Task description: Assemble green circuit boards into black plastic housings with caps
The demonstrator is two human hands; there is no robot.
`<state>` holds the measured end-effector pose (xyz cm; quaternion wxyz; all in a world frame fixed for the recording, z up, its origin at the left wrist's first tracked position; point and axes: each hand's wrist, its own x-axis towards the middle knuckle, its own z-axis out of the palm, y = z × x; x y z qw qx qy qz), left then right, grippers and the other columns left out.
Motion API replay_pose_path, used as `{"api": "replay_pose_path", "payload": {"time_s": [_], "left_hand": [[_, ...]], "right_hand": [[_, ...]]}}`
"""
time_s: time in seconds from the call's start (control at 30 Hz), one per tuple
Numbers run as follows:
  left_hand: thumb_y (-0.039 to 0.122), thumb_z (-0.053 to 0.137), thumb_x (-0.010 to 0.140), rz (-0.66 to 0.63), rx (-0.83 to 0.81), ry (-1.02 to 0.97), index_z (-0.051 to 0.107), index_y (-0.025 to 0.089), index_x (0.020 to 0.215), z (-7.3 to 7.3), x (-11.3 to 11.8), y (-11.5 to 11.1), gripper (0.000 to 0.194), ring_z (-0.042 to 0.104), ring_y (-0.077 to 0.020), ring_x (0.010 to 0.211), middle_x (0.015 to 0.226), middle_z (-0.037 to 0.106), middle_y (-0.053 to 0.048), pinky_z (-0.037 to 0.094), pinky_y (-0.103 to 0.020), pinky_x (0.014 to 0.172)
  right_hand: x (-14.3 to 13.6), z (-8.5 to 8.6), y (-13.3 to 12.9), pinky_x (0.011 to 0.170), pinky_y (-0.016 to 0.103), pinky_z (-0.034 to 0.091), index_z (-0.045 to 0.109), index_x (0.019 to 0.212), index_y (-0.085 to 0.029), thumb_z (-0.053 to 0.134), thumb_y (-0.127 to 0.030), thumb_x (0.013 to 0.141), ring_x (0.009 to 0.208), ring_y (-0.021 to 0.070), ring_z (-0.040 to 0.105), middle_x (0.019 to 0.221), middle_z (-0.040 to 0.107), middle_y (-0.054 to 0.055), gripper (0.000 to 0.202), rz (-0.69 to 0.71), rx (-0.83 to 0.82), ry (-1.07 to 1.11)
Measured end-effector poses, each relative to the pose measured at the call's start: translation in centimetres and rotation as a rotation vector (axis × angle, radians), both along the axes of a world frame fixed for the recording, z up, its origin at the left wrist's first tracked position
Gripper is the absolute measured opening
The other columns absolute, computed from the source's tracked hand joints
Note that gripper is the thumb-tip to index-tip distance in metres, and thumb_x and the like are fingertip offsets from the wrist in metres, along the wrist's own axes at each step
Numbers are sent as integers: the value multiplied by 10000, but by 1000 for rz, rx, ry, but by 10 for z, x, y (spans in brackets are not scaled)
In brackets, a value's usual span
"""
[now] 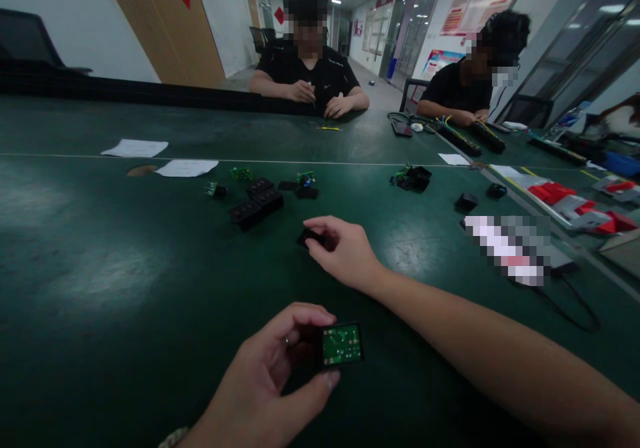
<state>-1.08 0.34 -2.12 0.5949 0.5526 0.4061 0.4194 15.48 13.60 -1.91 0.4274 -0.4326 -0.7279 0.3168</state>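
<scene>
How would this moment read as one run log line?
left hand: holding black case, green circuit board inside | right hand: holding small black piece | beyond: black boxes on table

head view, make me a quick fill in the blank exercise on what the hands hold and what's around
The left hand holds a black case whose circuit board is coloured ____.
The right hand grips a small piece that is ____ in colour.
Of left and right, the red pieces lie toward the picture's ____ side.

Missing words: green; black; right.
</scene>
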Motion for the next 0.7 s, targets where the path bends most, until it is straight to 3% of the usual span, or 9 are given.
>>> {"api": "replay_pose_path", "payload": {"time_s": [0.1, 0.23, 0.3, 0.43, 0.57, 0.7], "left_hand": [[75, 784, 782, -4, -3, 3, 752, 307, 1097, 3, 1, 2, 392, 767, -225, 1008, 1125, 770, -18, 646, -299, 876], [63, 777, 776, -5, 8, 7, 755, 292, 1090, 5, 1, 3, 390, 766, -246, 1039, 1135, 772, -34, 649, -316, 882], [63, 777, 769, -3, 28, 20, 759, 291, 1093, 4, 0, 3, 397, 769, -248, 1021, 1121, 773, -37, 654, -319, 868], [77, 777, 765, 8, 40, 30, 767, 292, 1083, 3, -1, 3, 384, 773, -245, 996, 1111, 771, -35, 658, -312, 847], [83, 788, 763, 7, 6, 17, 771, 296, 1076, 4, 0, 3, 378, 773, -242, 1009, 1108, 774, -31, 654, -305, 868], [77, 788, 765, 4, 4, 4, 769, 299, 1072, 5, 1, 4, 379, 771, -237, 1012, 1105, 772, -25, 652, -300, 875]], "right_hand": [[24, -4, -39, 595, 282, 670, 689, 1231, -180, 688, -266, 946, 720, 159, 775, 914, 783, 28, 298, 64, -143, 173], [55, 0, -79, 530, 247, 667, 734, 1098, -182, 746, -356, 929, 712, 174, 795, 822, 771, 18, 243, 94, -267, 329], [64, 3, -91, 497, 197, 645, 752, 982, -187, 836, -326, 859, 649, 142, 776, 796, 771, 4, 204, 74, -416, 535], [68, 6, -99, 488, 137, 618, 755, 857, -171, 911, -226, 782, 534, 80, 710, 739, 783, 0, 182, 71, -614, 805], [65, 6, -95, 538, 164, 646, 742, 836, -175, 919, -179, 760, 622, 104, 747, 805, 777, -2, 192, 90, -595, 828], [66, 6, -95, 677, 192, 664, 768, 1030, -237, 853, -95, 808, 740, 97, 759, 882, 769, -17, 276, 151, -518, 764]]}}
